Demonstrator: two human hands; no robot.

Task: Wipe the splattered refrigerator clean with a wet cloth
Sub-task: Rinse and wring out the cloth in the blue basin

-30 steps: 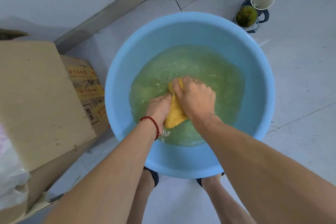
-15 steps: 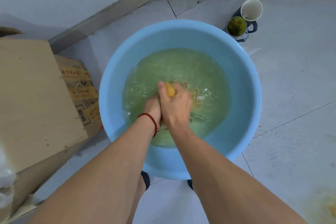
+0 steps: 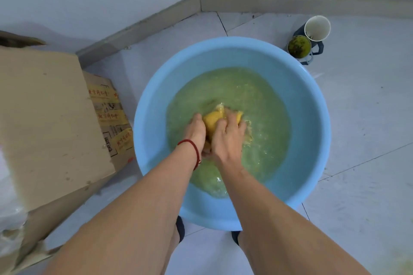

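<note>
A round blue basin point(image 3: 312, 105) stands on the tiled floor, holding greenish water. In the middle of the water both my hands grip a bunched yellow cloth point(image 3: 212, 119). My left hand point(image 3: 196, 131), with a red string on its wrist, holds the cloth's left side. My right hand point(image 3: 228, 138) curls over its right side, fingers wrapped round the fabric. Most of the cloth is hidden under my hands. The refrigerator is not in view.
A large cardboard box point(image 3: 44, 118) stands at the left, close to the basin. Two cups, a white one point(image 3: 317, 28) and one with green residue point(image 3: 299, 46), sit on a dark holder at the back right. Walls meet in a corner behind the basin.
My hands have worked the cloth in the water: it was stretched between them, then squeezed small, and now more yellow fabric bulges out between my fingers. The camera has shifted.
</note>
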